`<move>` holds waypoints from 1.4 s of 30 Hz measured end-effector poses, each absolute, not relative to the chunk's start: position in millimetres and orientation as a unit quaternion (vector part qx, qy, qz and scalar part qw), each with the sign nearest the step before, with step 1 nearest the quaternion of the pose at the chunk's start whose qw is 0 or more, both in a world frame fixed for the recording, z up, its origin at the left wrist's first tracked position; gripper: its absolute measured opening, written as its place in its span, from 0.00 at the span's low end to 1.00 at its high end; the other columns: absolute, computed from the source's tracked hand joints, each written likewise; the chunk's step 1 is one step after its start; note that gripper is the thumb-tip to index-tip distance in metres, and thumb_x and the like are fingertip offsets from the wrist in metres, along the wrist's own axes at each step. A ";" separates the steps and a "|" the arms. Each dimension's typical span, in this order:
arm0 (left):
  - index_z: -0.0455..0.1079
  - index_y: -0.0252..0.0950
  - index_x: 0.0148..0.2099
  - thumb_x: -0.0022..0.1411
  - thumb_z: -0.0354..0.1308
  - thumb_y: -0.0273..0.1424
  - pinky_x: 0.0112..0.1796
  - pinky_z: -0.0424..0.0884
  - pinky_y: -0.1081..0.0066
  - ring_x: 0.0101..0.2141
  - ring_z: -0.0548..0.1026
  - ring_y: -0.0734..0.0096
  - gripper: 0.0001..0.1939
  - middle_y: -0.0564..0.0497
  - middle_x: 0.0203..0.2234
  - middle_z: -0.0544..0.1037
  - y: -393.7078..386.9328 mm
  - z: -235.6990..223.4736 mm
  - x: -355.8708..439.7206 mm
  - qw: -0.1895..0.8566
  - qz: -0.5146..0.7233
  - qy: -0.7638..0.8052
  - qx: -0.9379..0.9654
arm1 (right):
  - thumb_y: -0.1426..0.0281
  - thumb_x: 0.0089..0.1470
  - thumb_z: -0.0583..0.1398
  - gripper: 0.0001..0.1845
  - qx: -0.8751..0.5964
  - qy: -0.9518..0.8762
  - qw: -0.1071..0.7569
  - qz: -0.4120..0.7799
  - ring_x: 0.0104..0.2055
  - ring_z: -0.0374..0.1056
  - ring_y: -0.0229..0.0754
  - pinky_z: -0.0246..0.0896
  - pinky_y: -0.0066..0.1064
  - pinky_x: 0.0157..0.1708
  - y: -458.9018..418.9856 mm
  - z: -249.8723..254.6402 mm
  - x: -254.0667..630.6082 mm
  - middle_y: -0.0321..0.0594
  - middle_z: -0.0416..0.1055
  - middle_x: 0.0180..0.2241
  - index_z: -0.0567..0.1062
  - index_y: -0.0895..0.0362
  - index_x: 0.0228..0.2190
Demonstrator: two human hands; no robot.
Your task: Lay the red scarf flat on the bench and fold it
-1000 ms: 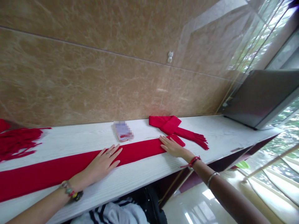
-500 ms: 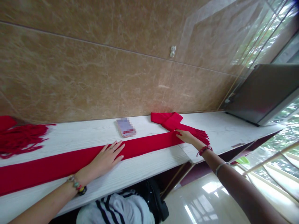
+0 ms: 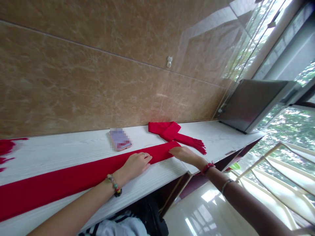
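Observation:
A long red scarf (image 3: 73, 175), flat and narrow, runs along the white tabletop from the left edge to the middle. My left hand (image 3: 135, 166) rests on it with bent fingers drawn together at the cloth. At its right end, the fingers of my right hand (image 3: 182, 154) pinch the edge. Just behind that end lies a crossed red piece with fringe (image 3: 169, 132); whether it is joined to the long strip cannot be made out. More red fringe (image 3: 6, 147) shows at the left edge.
A phone (image 3: 119, 139) lies behind the scarf, its screen blurred. A grey box-shaped appliance (image 3: 251, 101) stands at the table's far right. Brown tiles (image 3: 98, 82) cover the wall behind. A pale railing (image 3: 268, 160) is beside the window.
My left hand has moved right along the scarf, and its spread fingers have curled in. My right hand stays at the scarf's end. The view has shifted to the right.

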State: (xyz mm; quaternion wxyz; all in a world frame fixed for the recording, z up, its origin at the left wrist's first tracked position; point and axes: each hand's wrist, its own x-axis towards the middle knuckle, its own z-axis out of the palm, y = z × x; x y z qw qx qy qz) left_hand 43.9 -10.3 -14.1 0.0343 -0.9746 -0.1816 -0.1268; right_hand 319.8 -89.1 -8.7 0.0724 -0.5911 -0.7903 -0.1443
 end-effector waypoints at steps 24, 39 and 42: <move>0.67 0.31 0.44 0.60 0.48 0.17 0.38 0.67 0.68 0.40 0.68 0.64 0.12 0.44 0.37 0.71 -20.2 -18.2 105.4 0.113 -0.135 -0.140 -0.975 | 0.75 0.59 0.49 0.12 -0.572 -0.770 0.085 -0.271 0.31 0.65 0.40 0.58 0.30 0.30 -101.8 -30.6 374.7 0.42 0.71 0.30 0.72 0.59 0.33; 0.69 0.31 0.41 0.60 0.49 0.18 0.42 0.67 0.65 0.40 0.67 0.63 0.10 0.44 0.36 0.70 -12.4 -24.7 113.0 0.059 -0.167 -0.140 -0.974 | 0.78 0.57 0.48 0.15 -0.551 -0.772 0.128 -0.290 0.26 0.58 0.38 0.55 0.30 0.27 -87.9 -43.0 355.7 0.38 0.64 0.22 0.67 0.57 0.21; 0.69 0.33 0.43 0.59 0.46 0.15 0.44 0.66 0.67 0.40 0.67 0.67 0.16 0.46 0.36 0.70 -7.7 -29.7 111.3 -0.026 -0.177 -0.124 -0.976 | 0.77 0.57 0.49 0.13 -0.547 -0.782 0.122 -0.273 0.27 0.60 0.38 0.57 0.30 0.29 -93.0 -41.6 359.9 0.38 0.65 0.24 0.68 0.57 0.24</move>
